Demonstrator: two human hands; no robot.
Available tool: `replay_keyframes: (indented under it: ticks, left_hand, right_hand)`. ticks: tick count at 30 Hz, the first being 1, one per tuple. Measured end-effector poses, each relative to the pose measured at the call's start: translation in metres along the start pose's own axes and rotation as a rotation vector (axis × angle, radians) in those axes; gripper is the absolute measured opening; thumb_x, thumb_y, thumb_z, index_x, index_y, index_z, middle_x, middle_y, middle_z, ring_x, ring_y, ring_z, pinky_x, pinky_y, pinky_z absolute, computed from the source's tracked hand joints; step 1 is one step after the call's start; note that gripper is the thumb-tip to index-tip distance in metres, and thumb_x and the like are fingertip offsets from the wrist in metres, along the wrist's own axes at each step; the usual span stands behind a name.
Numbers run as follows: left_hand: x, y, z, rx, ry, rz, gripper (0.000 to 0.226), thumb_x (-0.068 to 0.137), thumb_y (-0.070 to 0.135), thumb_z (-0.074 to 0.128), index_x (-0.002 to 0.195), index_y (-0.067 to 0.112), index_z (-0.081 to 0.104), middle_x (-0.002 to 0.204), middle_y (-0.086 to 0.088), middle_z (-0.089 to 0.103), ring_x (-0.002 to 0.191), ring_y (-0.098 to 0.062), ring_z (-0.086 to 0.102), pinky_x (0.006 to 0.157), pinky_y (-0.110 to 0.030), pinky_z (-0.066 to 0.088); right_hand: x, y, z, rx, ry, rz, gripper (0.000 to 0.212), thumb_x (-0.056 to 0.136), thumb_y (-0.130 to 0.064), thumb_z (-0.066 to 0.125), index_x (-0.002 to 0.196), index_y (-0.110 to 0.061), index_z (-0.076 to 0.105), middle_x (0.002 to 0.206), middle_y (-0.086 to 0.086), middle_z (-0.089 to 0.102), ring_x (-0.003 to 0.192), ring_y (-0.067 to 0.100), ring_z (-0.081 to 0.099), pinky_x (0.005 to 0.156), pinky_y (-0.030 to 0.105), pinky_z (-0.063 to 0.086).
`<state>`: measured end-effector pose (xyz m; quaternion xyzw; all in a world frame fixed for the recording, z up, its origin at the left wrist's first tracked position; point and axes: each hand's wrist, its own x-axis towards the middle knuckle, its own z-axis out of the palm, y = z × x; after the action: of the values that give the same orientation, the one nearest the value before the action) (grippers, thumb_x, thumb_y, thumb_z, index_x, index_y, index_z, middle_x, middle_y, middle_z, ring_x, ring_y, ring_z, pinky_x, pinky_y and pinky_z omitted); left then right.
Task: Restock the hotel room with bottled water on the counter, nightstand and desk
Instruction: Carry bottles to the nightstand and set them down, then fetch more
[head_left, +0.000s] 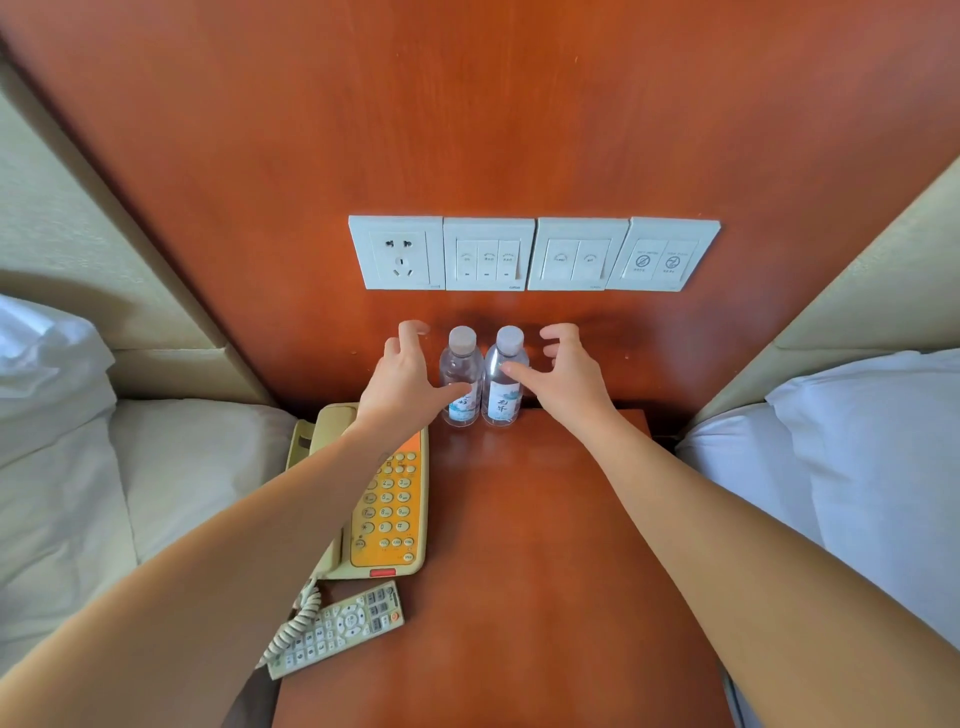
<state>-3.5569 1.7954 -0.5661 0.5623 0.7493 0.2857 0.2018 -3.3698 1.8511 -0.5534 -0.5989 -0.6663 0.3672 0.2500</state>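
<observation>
A tall reddish wood wall panel (467, 130) fills the far side, with a white-sheeted bed on the left (62, 415) and another on the right (857, 441). Between them stands a matching wood nightstand (545, 519), which a person reaches across with both bare arms.

A beige telephone (389, 499) with an orange keypad lies along the nightstand's left side, and a light remote control (343, 629) lies just nearer. A row of four white switch and socket plates (535, 254) sits on the panel above.

Two small clear water bottles stand upright and side by side at the far edge, against the panel. This probably keeps them tidy and clear of the phone. The left hand (400, 379) flanks the left bottle (457, 364) and the right hand (566, 374) flanks the right bottle (504, 400). Both hands are spread and gripping nothing, each thumb lying across its bottle's front. Whether the thumbs touch is unclear. The nightstand looks stocked.
</observation>
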Motion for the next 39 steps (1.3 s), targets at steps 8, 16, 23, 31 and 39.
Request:
replay_keyframes:
  ticks: [8,16,23,31,39]
  left_hand:
    - [-0.039,0.055,-0.052,0.033,-0.01,-0.019,0.085,0.077,0.047,0.079,0.142,0.022,0.03,0.141,-0.005,0.045,0.124,-0.023,0.048,0.096,-0.037,0.047]
    - [-0.088,0.142,-0.106,0.004,-0.03,0.019,0.086,0.076,0.05,0.077,0.142,0.022,0.03,0.143,-0.003,0.043,0.125,-0.024,0.046,0.1,-0.042,0.045]
    - [-0.119,0.221,-0.142,0.014,-0.057,0.095,0.085,0.079,0.049,0.076,0.143,0.021,0.029,0.145,-0.006,0.043,0.126,-0.025,0.048,0.099,-0.043,0.046]
    - [-0.151,0.317,-0.168,0.019,-0.186,0.241,0.091,0.078,0.052,0.076,0.147,0.021,0.026,0.151,-0.005,0.038,0.133,-0.023,0.042,0.106,-0.038,0.041]
    - [-0.17,0.418,-0.161,0.011,-0.325,0.436,0.103,0.079,0.058,0.073,0.155,0.02,0.015,0.16,-0.004,0.026,0.142,-0.023,0.034,0.109,-0.031,0.034]
  right_hand:
    - [-0.052,-0.039,-0.061,-0.001,0.007,-0.017,0.067,0.081,-0.043,0.075,0.132,-0.019,0.039,0.129,0.007,0.052,0.108,0.017,0.049,0.081,0.026,0.036]
    - [-0.112,-0.081,-0.149,-0.014,0.061,-0.02,0.066,0.081,-0.044,0.075,0.13,-0.019,0.039,0.131,0.004,0.052,0.118,0.022,0.054,0.084,0.029,0.042]
    - [-0.163,-0.114,-0.234,-0.026,0.129,-0.036,0.063,0.082,-0.043,0.075,0.128,-0.02,0.038,0.115,-0.007,0.048,0.098,0.011,0.05,0.067,0.015,0.039]
    - [-0.226,-0.143,-0.33,-0.044,0.235,-0.016,0.069,0.079,-0.044,0.077,0.132,-0.018,0.041,0.128,0.007,0.055,0.12,0.021,0.053,0.09,0.027,0.04]
    - [-0.288,-0.131,-0.43,-0.068,0.326,0.066,0.076,0.078,-0.045,0.078,0.137,-0.017,0.037,0.134,0.008,0.051,0.109,0.016,0.05,0.088,0.025,0.037]
